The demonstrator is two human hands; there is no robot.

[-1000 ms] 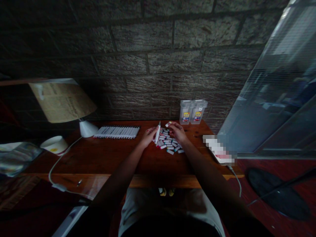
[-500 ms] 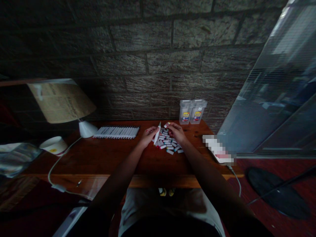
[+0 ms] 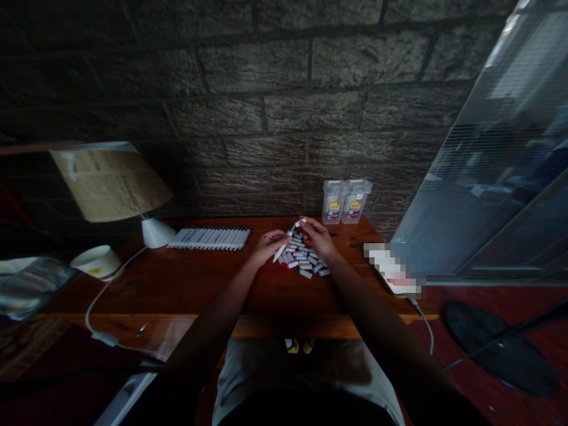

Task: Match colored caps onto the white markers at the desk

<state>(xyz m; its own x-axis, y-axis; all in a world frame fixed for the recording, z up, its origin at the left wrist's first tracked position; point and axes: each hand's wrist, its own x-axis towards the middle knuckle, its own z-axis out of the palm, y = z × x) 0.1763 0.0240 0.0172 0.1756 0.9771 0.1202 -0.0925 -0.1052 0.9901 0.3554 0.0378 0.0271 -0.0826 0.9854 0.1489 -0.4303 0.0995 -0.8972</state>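
My left hand is closed around a white marker, whose tip end slants up to the right. Between the fingertips of my right hand is a small white marker cap with a yellowish end, held right at the marker's tip. Whether the cap touches the tip is too small to tell. Under and between both hands lies a loose pile of marker caps, white with variously coloured ends. Left of the pile, a row of white markers lies side by side on the wooden table.
Two clear plastic cases stand at the back right against the brick wall. A lamp, its cord and a paper cup are at the left. A blurred-out device with a cable lies at the right edge.
The marker in my left hand has tilted toward the right, and its tip has met the cap area. My right hand has turned the cap slightly toward it.
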